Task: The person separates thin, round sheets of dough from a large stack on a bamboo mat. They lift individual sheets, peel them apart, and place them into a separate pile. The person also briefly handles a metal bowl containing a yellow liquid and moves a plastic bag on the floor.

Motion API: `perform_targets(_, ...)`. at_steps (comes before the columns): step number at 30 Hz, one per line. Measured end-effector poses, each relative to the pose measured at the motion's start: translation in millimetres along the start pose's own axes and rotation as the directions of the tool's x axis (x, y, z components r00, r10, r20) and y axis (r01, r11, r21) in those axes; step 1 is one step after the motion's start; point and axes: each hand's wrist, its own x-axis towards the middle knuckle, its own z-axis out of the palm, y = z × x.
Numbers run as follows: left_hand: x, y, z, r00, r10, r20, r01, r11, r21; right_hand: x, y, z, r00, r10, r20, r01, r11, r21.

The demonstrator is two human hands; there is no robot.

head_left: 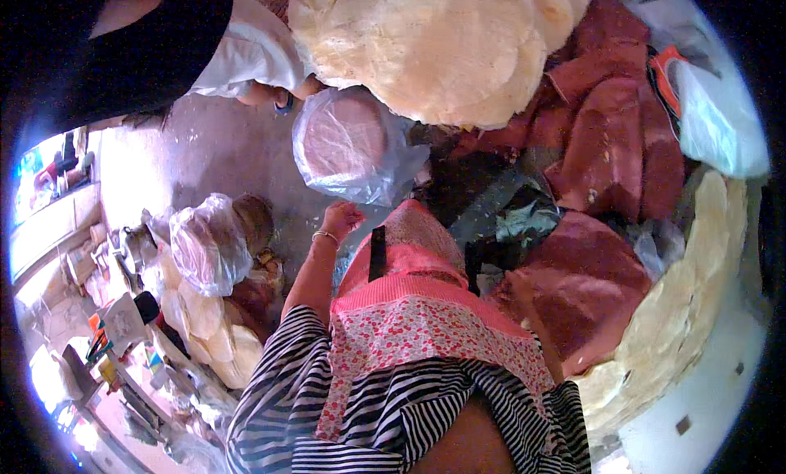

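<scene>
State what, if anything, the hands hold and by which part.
The left hand shows nothing held; the right hand is indistinct, its hold cannot be told.

This looks like a workshop: broad pale sheets (426,48) are piled high, dark red sheets (610,146) lie heaped on the bare floor (209,159), round bundles sit in clear plastic bags (348,138) (another person is nearby), and the wearer has a flowered apron (426,322).

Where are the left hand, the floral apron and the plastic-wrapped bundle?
Left hand (344,218): head view, hand's middle.
Floral apron (434,327): head view, flowered front.
Plastic-wrapped bundle (342,138): head view, pinkish top.
</scene>
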Motion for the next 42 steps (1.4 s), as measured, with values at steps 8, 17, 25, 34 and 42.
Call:
perform_targets(8,56,12,-1,0.982,-0.013,-0.19,-0.008,0.993,-0.114,35,-88,11,0.996,0.065,-0.065,-0.064,0.998,0.016)
perform_targets(17,129,4,-20,0.882,-0.157,-0.445,-0.009,0.937,-0.35,51,-104,23,0.965,0.241,-0.099,-0.256,0.947,-0.192)
perform_targets(25,186,7,-48,0.919,-0.142,-0.368,-0.084,0.841,-0.534,84,-101,11,0.996,0.032,0.079,0.012,0.863,-0.505)
perform_targets(34,208,-19,-54,0.899,0.156,-0.41,-0.418,0.584,-0.696,116,-143,24,0.983,0.163,-0.085,-0.182,0.93,-0.32)
perform_targets(42,149,-100,-91,0.803,0.007,-0.595,-0.449,0.665,-0.597,122,-193,48,0.983,0.179,-0.038,-0.172,0.834,-0.524)
